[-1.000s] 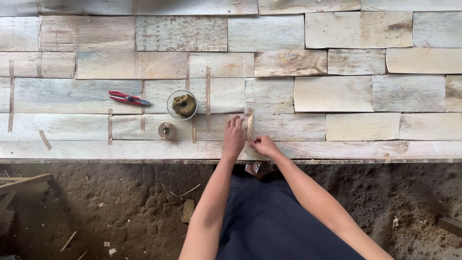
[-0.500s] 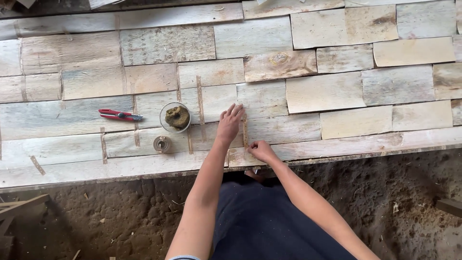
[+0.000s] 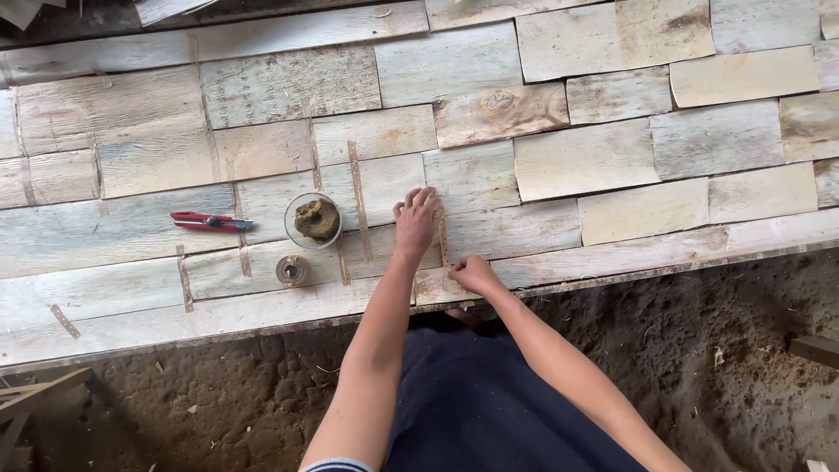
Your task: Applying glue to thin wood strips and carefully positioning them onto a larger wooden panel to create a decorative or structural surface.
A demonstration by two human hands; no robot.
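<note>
From the head camera, the left hand [image 3: 416, 220] lies flat with fingers spread, pressing the upper part of a thin tape strip [image 3: 444, 243] onto the seam between wood sheets [image 3: 489, 232]. The right hand [image 3: 473, 273] pinches the strip's lower end. Smoothing works best with the strip kept taut and centred over the seam.

Single head-mounted view, looking steeply down from above the worker onto the patchwork veneer sheet [image 3: 542, 166]. The sheet fills the upper frame at arm's length; bare soil lies below its near edge. No second view overlaps it.
</note>
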